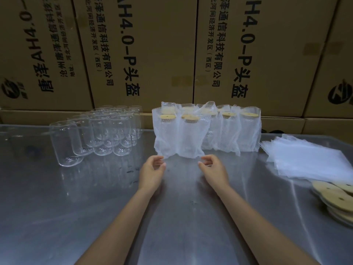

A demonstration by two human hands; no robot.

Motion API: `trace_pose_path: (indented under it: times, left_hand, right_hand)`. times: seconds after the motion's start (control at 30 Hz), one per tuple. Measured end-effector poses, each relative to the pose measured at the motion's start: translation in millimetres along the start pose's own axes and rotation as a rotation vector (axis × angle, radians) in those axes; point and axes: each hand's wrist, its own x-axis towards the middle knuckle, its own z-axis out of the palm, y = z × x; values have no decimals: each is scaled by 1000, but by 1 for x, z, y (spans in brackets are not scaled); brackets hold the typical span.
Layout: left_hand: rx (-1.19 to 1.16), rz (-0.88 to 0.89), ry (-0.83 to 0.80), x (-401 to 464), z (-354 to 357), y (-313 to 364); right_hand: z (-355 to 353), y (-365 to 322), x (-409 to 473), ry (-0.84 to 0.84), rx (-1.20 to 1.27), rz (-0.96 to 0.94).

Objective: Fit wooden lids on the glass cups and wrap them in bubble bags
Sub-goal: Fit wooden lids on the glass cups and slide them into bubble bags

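head view, cardboard boxes printed "ah4.0-p 头盔", wrapped cups below

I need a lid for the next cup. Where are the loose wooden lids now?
In the head view, the loose lids lie stacked at the table's right edge, just in front of the flat bubble bags.

I saw a glossy steel bench, clear glass cups, translucent plastic bubble bags, matt wooden lids.
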Motion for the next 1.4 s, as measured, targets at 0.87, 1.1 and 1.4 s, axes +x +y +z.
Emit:
trace_pose_path:
  times: [0.87,1.1,1.4]
  left_hand:
    - [439,95,249,-17,-106,16]
    - [379,-453,347,57,-171,-16]
    - [190,-334,590,97,-196,-46]
  right_hand:
    - [-36,-19,-102,-194,-207,-102]
    - [-35,-24,-105,-262,-370,-81]
    - [-33,-28,-106,-288,-452,-77]
